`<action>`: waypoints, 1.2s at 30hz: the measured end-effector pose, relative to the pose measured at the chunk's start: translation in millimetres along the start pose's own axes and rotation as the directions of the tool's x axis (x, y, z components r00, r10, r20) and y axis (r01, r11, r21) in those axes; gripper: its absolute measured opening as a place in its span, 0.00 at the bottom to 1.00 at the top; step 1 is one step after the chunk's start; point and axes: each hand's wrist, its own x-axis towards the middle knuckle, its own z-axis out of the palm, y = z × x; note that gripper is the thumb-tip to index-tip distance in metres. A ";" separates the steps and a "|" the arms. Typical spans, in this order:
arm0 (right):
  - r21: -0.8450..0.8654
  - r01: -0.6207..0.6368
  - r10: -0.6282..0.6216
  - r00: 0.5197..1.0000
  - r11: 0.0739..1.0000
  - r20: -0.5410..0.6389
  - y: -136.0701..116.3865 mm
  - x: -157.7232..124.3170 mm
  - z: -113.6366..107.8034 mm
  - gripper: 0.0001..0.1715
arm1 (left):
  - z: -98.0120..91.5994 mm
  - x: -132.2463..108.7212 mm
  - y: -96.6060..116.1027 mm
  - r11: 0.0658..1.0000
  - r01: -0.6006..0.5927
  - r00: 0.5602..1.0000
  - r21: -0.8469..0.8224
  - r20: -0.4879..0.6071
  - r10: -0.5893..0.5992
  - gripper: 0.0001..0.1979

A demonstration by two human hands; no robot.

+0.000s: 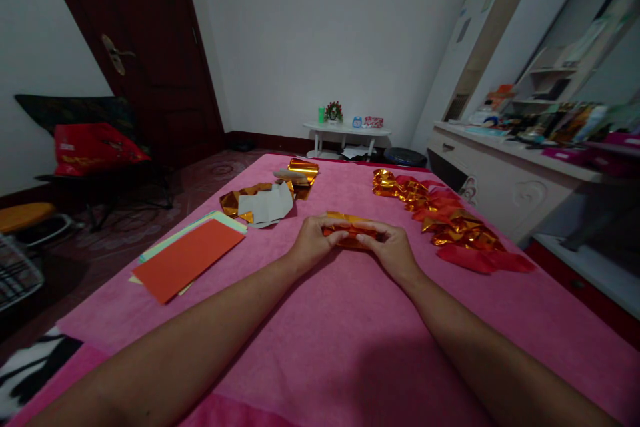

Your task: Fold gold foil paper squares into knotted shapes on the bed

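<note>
Both hands are on a piece of shiny gold foil paper [349,245] at the middle of the pink cloth [320,333]. My left hand [316,240] grips its left end, thumb on the near side and fingers along the far edge. At the right end my right hand [389,245] grips it the same way. The two thumbs point toward each other, with orange-red showing between them. Much of the foil's far side is hidden by the fingers.
A stack of coloured paper, orange sheet [193,257] on top, lies left. Behind it are grey-white paper scraps [267,205] and a gold foil roll [303,172]. Crumpled gold foil pieces [450,223] and red folded pieces [485,258] line the right side. A dresser [505,160] stands right.
</note>
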 end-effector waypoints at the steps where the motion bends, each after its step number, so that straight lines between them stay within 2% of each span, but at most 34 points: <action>1: -0.010 -0.005 0.004 1.000 1.000 -0.011 0.4 0.0 -0.3 0.14 | -0.8 0.3 0.5 1.000 -0.010 1.000 0.024 -0.012 0.010 0.08; 4: -0.028 -0.016 0.016 1.000 0.999 -0.013 2.9 0.0 -1.3 0.10 | -2.9 1.5 1.5 0.998 -0.009 0.998 0.057 -0.057 0.012 0.05; 7: -0.012 -0.027 0.027 1.000 1.000 0.005 5.7 0.2 -1.8 0.11 | -3.8 2.6 2.2 1.000 0.005 0.999 0.021 -0.052 -0.004 0.06; 14: 0.060 -0.050 0.049 0.998 0.997 0.026 3.5 0.1 -2.3 0.21 | -4.0 2.4 -1.1 0.988 0.133 0.991 -0.082 0.001 -0.133 0.16; 17: 0.078 -0.076 0.074 0.997 0.994 0.031 3.8 0.0 -3.2 0.21 | -3.5 1.6 -5.1 0.984 0.149 0.989 -0.097 0.022 -0.148 0.20; 23: 0.068 -0.069 0.067 0.997 0.995 0.024 5.6 0.4 -3.9 0.21 | -1.1 0.5 -7.9 0.963 0.191 0.981 -0.188 0.018 -0.191 0.20; 26: 0.090 -0.082 0.080 0.997 0.993 0.021 6.7 0.7 -3.6 0.23 | -1.4 0.5 -3.5 0.964 0.212 0.977 -0.162 0.014 -0.213 0.18; 31: 0.080 -0.098 0.097 0.995 0.992 0.014 5.6 0.2 -3.5 0.23 | -3.6 1.6 2.3 0.994 0.107 0.994 -0.028 0.005 -0.107 0.11; 33: 0.069 -0.088 0.088 0.996 0.994 0.007 4.6 -0.2 -3.3 0.23 | -3.8 1.7 1.4 0.997 0.069 0.998 -0.020 0.009 -0.068 0.10; 36: 0.077 -0.086 0.086 0.996 0.993 -0.002 5.1 -0.3 -2.4 0.23 | -3.1 1.3 -1.5 0.996 0.076 0.997 -0.050 0.005 -0.076 0.10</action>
